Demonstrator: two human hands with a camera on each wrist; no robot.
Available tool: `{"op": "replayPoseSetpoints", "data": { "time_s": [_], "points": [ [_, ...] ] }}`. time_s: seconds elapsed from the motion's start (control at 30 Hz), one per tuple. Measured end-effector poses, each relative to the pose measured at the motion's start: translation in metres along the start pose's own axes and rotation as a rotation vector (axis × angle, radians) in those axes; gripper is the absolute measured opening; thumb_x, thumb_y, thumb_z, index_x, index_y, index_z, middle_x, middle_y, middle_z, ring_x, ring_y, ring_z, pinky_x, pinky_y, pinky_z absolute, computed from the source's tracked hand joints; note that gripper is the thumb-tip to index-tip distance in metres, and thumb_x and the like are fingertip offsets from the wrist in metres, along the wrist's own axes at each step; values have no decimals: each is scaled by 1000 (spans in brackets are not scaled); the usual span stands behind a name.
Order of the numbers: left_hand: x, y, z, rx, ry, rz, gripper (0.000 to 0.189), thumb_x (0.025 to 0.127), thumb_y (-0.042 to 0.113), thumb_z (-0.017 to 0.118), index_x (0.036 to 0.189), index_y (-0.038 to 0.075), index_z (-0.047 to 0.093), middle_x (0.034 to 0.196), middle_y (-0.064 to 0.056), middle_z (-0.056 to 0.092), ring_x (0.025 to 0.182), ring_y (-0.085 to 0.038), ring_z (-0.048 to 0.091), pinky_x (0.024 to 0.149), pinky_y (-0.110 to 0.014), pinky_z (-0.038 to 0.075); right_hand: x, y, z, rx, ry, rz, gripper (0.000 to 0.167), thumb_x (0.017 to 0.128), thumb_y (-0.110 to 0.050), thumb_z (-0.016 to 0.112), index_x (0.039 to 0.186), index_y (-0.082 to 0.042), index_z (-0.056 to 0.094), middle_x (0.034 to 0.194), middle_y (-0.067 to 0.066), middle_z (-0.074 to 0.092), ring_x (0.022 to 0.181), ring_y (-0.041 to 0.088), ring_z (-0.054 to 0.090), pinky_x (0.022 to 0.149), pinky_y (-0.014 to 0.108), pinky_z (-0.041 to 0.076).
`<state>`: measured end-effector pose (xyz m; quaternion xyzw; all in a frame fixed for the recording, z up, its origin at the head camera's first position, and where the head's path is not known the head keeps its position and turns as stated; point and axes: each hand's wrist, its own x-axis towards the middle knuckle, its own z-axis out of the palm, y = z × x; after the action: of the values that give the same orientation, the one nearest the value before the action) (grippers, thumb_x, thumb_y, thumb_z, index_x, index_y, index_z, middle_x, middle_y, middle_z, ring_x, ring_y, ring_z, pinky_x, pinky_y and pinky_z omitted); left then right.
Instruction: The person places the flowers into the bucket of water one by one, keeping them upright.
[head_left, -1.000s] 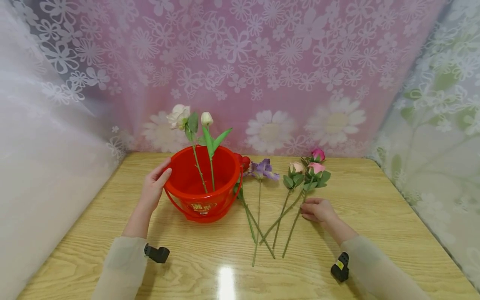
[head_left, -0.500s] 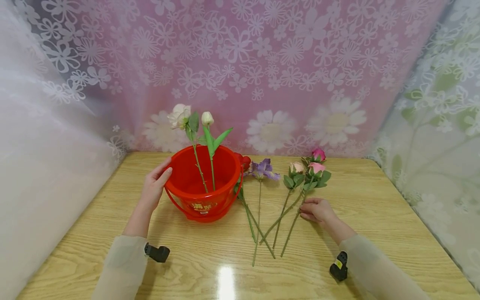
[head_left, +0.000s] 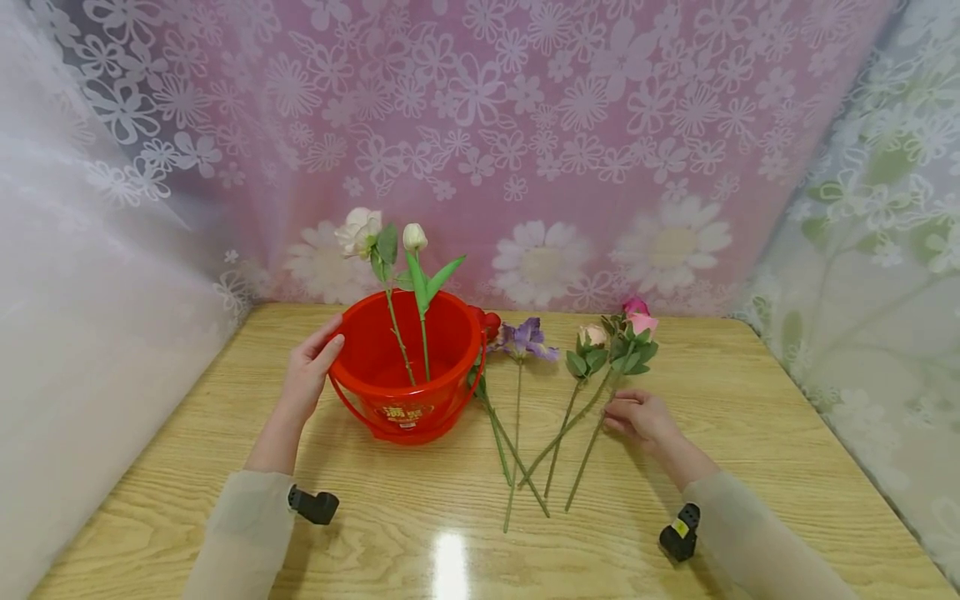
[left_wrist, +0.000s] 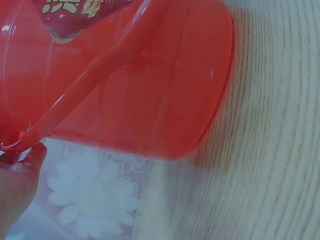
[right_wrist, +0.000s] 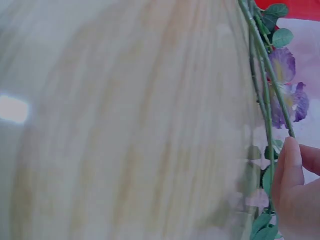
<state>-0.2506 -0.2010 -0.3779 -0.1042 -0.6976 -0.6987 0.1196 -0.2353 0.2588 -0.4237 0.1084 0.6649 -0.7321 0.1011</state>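
Observation:
A red plastic bucket (head_left: 367, 358) stands on the table, holding a white flower (head_left: 360, 232) and a white tulip (head_left: 414, 237) on long stems. My left hand (head_left: 306, 371) grips its left rim, with the thumb over the edge; in the left wrist view the fingertips (left_wrist: 36, 154) touch it near the handle joint. On the right, my right hand (head_left: 643, 419) pinches the stem of a pink rose (head_left: 641, 326). That stem (right_wrist: 277, 87) runs up from between thumb and finger in the right wrist view. A peach rose (head_left: 592, 336) and a magenta rose (head_left: 636, 306) lie beside it.
A purple iris (head_left: 527, 337) and a red flower (head_left: 491, 325), partly hidden by the bucket, lie between bucket and roses, their stems crossing. A pink floral curtain (head_left: 480, 150) hangs behind the wooden table (head_left: 375, 542).
The pink rose head has shifted slightly right and up, covering more of the magenta rose. My right hand has moved only a little; the left hand and bucket stay put.

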Motion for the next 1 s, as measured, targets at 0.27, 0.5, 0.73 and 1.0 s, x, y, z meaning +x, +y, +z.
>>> {"op": "replayPoseSetpoints", "data": {
  "time_s": [0.27, 0.5, 0.73, 1.0],
  "points": [
    [0, 1, 0, 6, -3, 21, 45, 92, 12, 48, 132, -5, 37, 135, -20, 34, 121, -25, 36, 89, -21, 39, -7, -15, -1, 49, -30, -65, 43, 87, 8, 43, 124, 17, 23, 77, 3, 58, 69, 11, 61, 67, 22, 51],
    [1, 1, 0, 14, 0, 22, 45, 92, 12, 48, 132, -5, 37, 135, -20, 35, 120, -25, 36, 88, -20, 40, -16, -34, 0, 91, -49, -106, 35, 87, 8, 45, 119, 8, 31, 79, -1, 56, 73, 10, 61, 72, 22, 50],
    [0, 2, 0, 35, 0, 11, 45, 92, 13, 48, 132, -5, 37, 135, -20, 34, 121, -27, 35, 89, -21, 39, -26, -56, 6, 137, -72, -134, 26, 88, 6, 47, 111, -3, 38, 83, 1, 56, 75, 10, 61, 76, 23, 49],
    [-1, 2, 1, 22, -5, 6, 45, 92, 13, 48, 132, -5, 36, 136, -20, 34, 121, -28, 35, 90, -24, 39, -30, -81, 20, 194, -94, -178, 24, 87, 6, 47, 107, -6, 41, 85, 4, 53, 74, 11, 61, 75, 22, 49]
  ]
}}
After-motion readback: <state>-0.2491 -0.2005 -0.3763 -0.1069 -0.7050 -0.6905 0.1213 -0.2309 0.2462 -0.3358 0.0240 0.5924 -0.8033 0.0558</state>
